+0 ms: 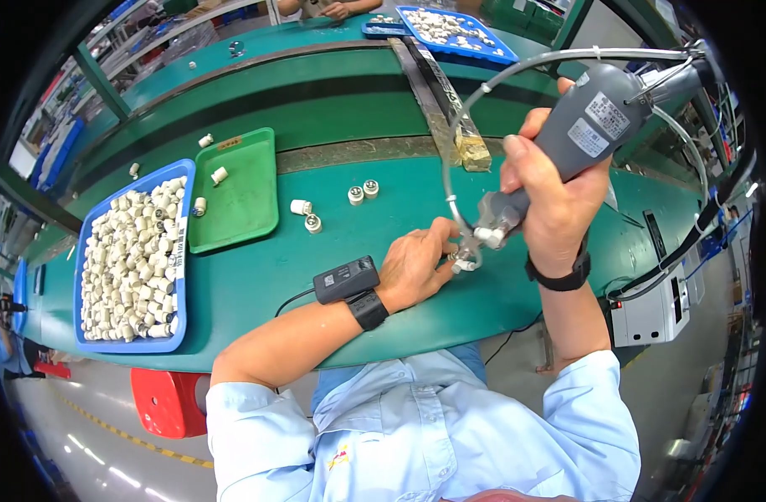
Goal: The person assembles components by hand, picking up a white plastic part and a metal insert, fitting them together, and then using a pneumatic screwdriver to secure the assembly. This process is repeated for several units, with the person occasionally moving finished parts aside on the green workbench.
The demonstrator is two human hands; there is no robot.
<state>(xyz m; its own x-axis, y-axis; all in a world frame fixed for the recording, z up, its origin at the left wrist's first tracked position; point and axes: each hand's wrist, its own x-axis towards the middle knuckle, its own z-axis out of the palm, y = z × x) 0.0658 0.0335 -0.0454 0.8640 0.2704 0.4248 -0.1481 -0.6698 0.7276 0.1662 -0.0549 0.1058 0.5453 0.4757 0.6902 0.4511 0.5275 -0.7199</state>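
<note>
My right hand is wrapped round a dark grey electric screwdriver, held tilted with its nose pointing down and left. A clear feed tube curves down to the tool's clear nose piece. Under that tip, my left hand rests on the green table and pinches a small white cylindrical part, partly hidden by the fingers and the nose. Ahead of my left hand stand several like parts, among them a white cylinder with a metallic end and another one.
At left, a blue tray is heaped with white parts, and a green tray beside it holds a few. Another blue tray sits at the far side near another person's hands. A red stool stands below the table.
</note>
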